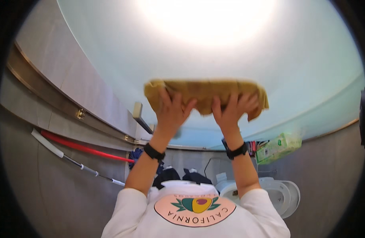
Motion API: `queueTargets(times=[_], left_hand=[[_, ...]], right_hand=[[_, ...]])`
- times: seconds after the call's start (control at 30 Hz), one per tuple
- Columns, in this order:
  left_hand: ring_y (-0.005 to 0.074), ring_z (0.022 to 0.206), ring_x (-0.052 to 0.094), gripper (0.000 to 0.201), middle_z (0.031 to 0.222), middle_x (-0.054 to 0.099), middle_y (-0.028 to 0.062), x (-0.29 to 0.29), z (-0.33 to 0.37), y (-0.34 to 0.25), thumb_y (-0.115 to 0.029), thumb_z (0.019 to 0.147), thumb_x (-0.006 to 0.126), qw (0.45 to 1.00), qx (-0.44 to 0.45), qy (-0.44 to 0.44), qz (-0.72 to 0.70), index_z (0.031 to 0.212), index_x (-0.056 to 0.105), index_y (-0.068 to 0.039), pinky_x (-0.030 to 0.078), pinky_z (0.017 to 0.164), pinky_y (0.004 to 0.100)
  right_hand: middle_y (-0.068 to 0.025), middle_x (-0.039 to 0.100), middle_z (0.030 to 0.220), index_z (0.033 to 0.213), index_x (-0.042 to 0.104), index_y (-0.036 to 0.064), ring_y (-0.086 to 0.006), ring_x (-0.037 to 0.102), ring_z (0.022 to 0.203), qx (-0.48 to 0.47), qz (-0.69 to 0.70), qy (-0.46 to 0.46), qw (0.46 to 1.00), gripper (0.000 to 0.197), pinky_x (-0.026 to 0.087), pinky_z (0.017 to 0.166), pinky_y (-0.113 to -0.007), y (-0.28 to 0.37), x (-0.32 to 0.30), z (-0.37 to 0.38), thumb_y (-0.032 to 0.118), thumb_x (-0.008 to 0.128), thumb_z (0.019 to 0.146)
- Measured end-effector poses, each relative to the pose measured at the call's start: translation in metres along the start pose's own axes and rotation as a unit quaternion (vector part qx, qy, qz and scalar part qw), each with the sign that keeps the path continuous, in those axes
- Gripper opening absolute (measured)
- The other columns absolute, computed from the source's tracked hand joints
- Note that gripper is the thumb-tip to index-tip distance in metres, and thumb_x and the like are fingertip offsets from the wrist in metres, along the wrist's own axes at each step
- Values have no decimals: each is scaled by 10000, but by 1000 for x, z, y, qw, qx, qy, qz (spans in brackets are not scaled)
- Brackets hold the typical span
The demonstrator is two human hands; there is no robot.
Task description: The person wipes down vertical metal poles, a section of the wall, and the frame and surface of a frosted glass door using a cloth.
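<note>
A mustard-brown cloth point(204, 89) stretches sideways across a pale, glossy panel point(202, 63) in front of me. My left hand point(172, 109) holds the left part of the cloth, fingers spread over it and thumb toward the middle. On the right part, my right hand point(232, 109) holds it the same way, with its thumb pointing inward. The cloth's lower edge droops between the hands, and a corner hangs down past my right hand. Its edges look slightly blurred. Both arms reach forward, with a dark band on each wrist.
A bar-shaped handle point(138, 112) juts out left of the cloth. Hinged grey panels point(99, 95) line the left side. A red pole point(87, 146) and a white-and-grey pole point(87, 168) lean below them. A toilet point(279, 194) and a green package point(277, 148) stand at the lower right.
</note>
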State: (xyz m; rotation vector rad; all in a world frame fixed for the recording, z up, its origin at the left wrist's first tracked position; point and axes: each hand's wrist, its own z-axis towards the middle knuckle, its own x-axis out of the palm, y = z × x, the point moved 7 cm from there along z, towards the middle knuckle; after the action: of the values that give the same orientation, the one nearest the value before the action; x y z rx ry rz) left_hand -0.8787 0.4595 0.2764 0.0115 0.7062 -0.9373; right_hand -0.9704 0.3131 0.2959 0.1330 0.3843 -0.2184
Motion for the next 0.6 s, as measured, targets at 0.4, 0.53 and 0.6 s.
queueTargets(times=[0.4,0.53,0.6], left_hand=[[275,913,549,245,1063,496,128,29,-103,35,-351,761,705,998,61,21,-13,847,614,-140,467,760,399],[354,972,553,337,1233,427,228,-15,-52,25,-372,801,664,995,32,62,-67,1008,626,-108,463,807,438],[329,954,584,349,1319,405,193,-47,-7,19,-363,792,676,995,53,23,-75,1024,628,-107,485,805,407]], right_hand=[[-261,310,1330,1171,504,18,-537,189,1204,49,79,181,979,488,124,948,-674,-7,57,-170,341,578,813],[-301,48,1465,1404,207,-17,-546,-31,1315,17,26,124,992,719,-16,999,-673,17,35,-108,337,530,868],[-298,55,1468,1414,193,-8,-545,-17,1317,29,-1,73,997,753,-10,1008,-662,20,19,-52,372,546,868]])
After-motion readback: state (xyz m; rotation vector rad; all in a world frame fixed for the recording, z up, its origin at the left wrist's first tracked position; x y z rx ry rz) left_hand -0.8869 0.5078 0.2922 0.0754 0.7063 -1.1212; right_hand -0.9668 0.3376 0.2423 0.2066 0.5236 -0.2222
